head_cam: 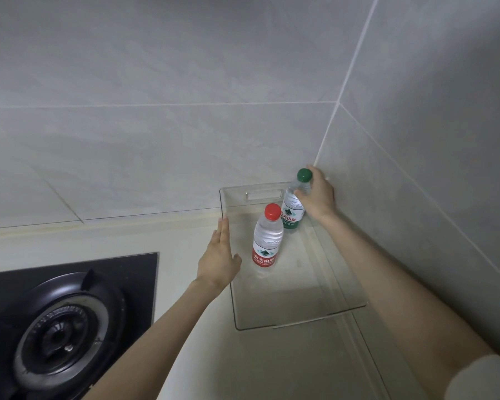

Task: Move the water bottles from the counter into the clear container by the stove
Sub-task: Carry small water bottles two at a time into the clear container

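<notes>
Now right hand [318,197] gripping green-capped bottle [293,209], left hand [218,258] flat against clear container [272,313]

You faced a corner of large pale grey wall tiles [162,82] with white grout, above a cream stone counter [168,243]; a black glass gas stove [61,321] sat lower left.

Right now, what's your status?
Right hand grips green-capped bottle in clear container. Left hand open on its wall. Red-capped bottle inside. Nothing blocking.
</notes>
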Motion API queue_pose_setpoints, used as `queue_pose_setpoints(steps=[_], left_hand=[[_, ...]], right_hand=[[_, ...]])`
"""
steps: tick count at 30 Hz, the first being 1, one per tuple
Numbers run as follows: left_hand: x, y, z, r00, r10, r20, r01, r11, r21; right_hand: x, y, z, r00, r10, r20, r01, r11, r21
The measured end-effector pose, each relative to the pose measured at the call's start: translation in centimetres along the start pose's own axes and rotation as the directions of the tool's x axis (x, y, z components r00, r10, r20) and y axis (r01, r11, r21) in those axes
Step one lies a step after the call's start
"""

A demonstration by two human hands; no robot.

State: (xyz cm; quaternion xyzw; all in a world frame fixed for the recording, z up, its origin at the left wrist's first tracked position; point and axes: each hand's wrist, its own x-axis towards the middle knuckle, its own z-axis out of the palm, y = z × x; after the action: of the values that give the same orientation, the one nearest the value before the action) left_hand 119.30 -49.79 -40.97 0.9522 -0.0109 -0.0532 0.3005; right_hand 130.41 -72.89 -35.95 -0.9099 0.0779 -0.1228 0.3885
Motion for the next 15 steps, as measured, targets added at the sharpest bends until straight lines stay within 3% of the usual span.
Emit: queue_pose_setpoints(steps=[4,5,7,10,12,15], left_hand=[[-0.1,0.1,0.0,1.000,-0.008,0.006,0.008,1.000,-0.019],[-0.1,0.1,0.0,1.000,-0.007,0.006,0.007,1.000,-0.020],[-0.1,0.1,-0.1,1.000,-0.004,0.012,0.005,1.000,-0.015],[-0.1,0.1,-0.2,1.000,-0.008,0.022,0.008,1.000,-0.009],[-0.1,0.1,-0.3,0.999,-0.013,0.033,0.014,1.000,-0.011],[-0.1,0.1,-0.4,0.999,-0.014,0.036,0.015,1.000,-0.012]], right_hand=[[-3.8,-1.8,-0.1,0.978,-0.063,-0.198,0.101,0.978,0.184],[-5.0,-2.5,0.0,0.981,-0.090,-0.174,0.132,0.960,0.247],[-7.1,-3.8,0.1,0.976,-0.217,0.005,0.208,0.942,0.262],[-8.1,-4.2,0.5,0.875,-0.309,0.372,0.353,0.934,-0.054],[-7.7,-4.4,0.5,0.871,-0.255,0.420,0.340,0.930,-0.140],[-6.6,-5.2,0.1,0.905,-0.233,0.355,0.270,0.961,-0.057]])
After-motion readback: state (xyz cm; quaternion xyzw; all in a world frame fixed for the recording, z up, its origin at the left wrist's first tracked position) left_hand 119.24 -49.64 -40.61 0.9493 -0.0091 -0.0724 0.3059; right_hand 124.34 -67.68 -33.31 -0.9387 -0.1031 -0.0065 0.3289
